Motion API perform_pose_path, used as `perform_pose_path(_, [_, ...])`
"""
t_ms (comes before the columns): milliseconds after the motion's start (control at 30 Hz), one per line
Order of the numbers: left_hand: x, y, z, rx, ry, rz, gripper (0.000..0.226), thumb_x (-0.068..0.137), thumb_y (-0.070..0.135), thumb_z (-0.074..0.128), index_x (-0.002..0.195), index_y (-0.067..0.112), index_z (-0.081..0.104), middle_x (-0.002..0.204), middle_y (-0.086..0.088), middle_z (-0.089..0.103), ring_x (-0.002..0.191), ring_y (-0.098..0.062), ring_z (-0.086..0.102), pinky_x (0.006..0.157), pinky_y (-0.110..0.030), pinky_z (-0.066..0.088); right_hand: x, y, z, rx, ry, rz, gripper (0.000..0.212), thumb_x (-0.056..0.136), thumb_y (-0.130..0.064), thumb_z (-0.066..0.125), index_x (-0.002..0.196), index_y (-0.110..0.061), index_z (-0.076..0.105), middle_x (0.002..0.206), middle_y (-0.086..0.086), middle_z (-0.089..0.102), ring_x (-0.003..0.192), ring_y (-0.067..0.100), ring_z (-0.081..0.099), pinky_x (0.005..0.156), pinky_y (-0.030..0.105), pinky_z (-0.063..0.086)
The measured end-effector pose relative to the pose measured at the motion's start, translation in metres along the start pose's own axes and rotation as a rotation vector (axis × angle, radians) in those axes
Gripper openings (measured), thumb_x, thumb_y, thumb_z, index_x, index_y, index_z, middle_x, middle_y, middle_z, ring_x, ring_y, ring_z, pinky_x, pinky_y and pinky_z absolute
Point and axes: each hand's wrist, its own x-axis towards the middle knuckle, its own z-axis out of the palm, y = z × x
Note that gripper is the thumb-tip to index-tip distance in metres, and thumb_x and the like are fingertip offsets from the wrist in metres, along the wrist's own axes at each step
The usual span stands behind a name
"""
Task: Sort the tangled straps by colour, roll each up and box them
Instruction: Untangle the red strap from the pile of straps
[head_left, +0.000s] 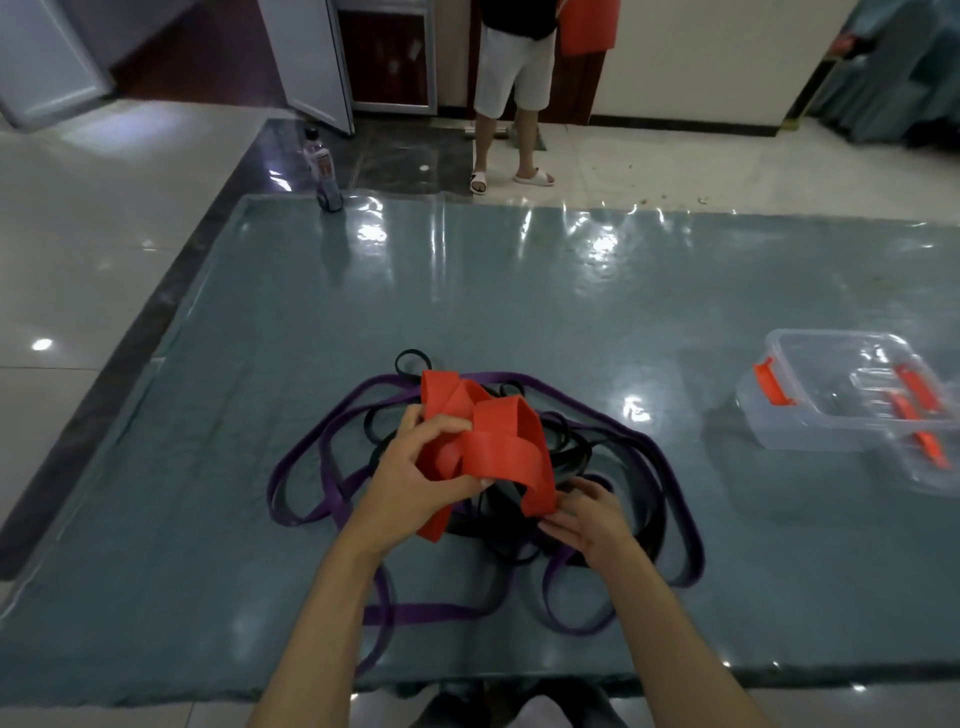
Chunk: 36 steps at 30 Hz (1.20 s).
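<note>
A wide red strap (493, 441) is bunched in folds above a tangle of purple straps (311, 457) and black straps (571, 457) on the table's near middle. My left hand (415, 478) grips the red strap's folds from the left, fingers curled round them. My right hand (587, 514) pinches the red strap's lower right end. A clear plastic box (810, 410) with orange latches stands open at the right, its lid (930, 447) lying beside it.
The table (519, 291) has a grey-blue cover under clear plastic. A drink bottle (324, 171) stands at its far left edge. A person in white shorts and slippers (511, 104) stands on the floor beyond the far edge.
</note>
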Motion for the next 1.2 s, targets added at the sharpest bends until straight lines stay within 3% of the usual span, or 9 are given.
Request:
perform_pose_path(200, [0.011,-0.006,0.024,-0.03,0.086,-0.068,0.05,0.064,0.037,0.098,0.103,0.052,0.071,0.122,0.01,0.053,0.109,0.004,0.06,0.089,-0.004,0.044,-0.028,-0.026,-0.026,-0.019,0.07,-0.342,0.044,0.099,0.014,0.05,0.137,-0.003,0.065,0.101,0.017,0.074,0.057,0.009,0.064,0.049,0.02,0.052])
perform_pose_path(367, [0.028,0.006,0.074,-0.141,0.113,-0.114,0.049,0.067,0.025,0.098,0.098,0.052,0.072,0.127,-0.001,0.059,0.117,-0.011,0.061,0.099,-0.021,0.048,-0.07,-0.044,-0.049,-0.097,-0.051,-0.666,0.045,0.094,0.007,0.057,0.117,-0.027,0.076,0.118,0.01,0.076,0.1,0.017,0.068,0.078,0.025,0.055])
perform_pose_path(500, [0.041,0.017,0.126,-0.111,0.048,-0.048,0.055,0.071,-0.003,0.091,0.103,0.035,0.068,0.129,-0.022,0.057,0.108,-0.015,0.062,0.095,-0.014,0.046,-0.089,-0.06,-0.07,-0.007,-0.121,-0.624,0.029,0.109,-0.037,0.052,0.12,-0.028,0.077,0.126,0.002,0.076,0.119,0.024,0.071,0.089,0.029,0.06])
perform_pose_path(600, [0.048,0.027,0.169,-0.039,0.012,-0.028,0.057,0.071,0.002,0.094,0.102,0.04,0.065,0.125,-0.02,0.057,0.107,-0.017,0.063,0.092,-0.012,0.047,-0.096,-0.071,-0.107,0.043,-0.208,-0.532,0.072,0.07,-0.085,0.072,0.125,-0.04,0.072,0.128,-0.01,0.075,0.116,0.017,0.072,0.09,0.042,0.064])
perform_pose_path(700, [0.053,0.043,0.212,0.026,-0.027,0.042,0.047,0.062,0.03,0.093,0.099,0.041,0.066,0.119,-0.016,0.061,0.102,-0.001,0.064,0.091,-0.012,0.046,-0.098,-0.077,-0.152,-0.039,-0.194,-0.616,0.075,0.063,-0.072,0.088,0.128,-0.043,0.067,0.131,-0.012,0.071,0.122,0.014,0.069,0.095,0.042,0.062])
perform_pose_path(767, [0.053,0.052,0.245,0.008,-0.09,0.068,0.042,0.058,0.044,0.085,0.097,0.036,0.071,0.117,-0.02,0.066,0.104,-0.009,0.068,0.095,-0.025,0.052,-0.1,-0.083,-0.178,-0.016,-0.091,-0.645,0.067,0.061,-0.064,0.093,0.119,-0.037,0.07,0.122,-0.008,0.074,0.113,0.013,0.072,0.094,0.04,0.062])
perform_pose_path(933, [0.052,0.067,0.335,-0.1,-0.181,-0.113,0.054,0.066,0.02,0.099,0.111,0.032,0.072,0.119,-0.005,0.071,0.11,-0.016,0.071,0.097,-0.03,0.057,-0.097,-0.106,-0.265,0.191,0.221,-0.583,0.054,0.064,-0.047,0.096,0.1,-0.018,0.069,0.091,-0.003,0.08,0.091,0.017,0.079,0.083,0.043,0.066])
perform_pose_path(1033, [0.054,0.082,0.382,-0.162,-0.276,-0.169,0.058,0.067,0.016,0.096,0.119,0.02,0.072,0.126,-0.014,0.072,0.108,-0.021,0.071,0.097,-0.04,0.059,-0.095,-0.115,-0.331,0.317,0.361,-0.566,0.032,0.078,-0.03,0.092,0.099,-0.017,0.071,0.083,-0.006,0.08,0.081,0.013,0.079,0.068,0.033,0.065])
perform_pose_path(1200, [0.042,0.108,0.471,-0.23,-0.448,-0.214,0.068,0.055,0.019,0.098,0.117,0.021,0.069,0.11,-0.005,0.071,0.092,-0.012,0.067,0.077,-0.023,0.056,-0.1,-0.122,-0.423,0.396,0.437,-0.54,0.03,0.083,-0.022,0.09,0.102,-0.013,0.068,0.09,0.002,0.081,0.082,0.019,0.08,0.064,0.031,0.063])
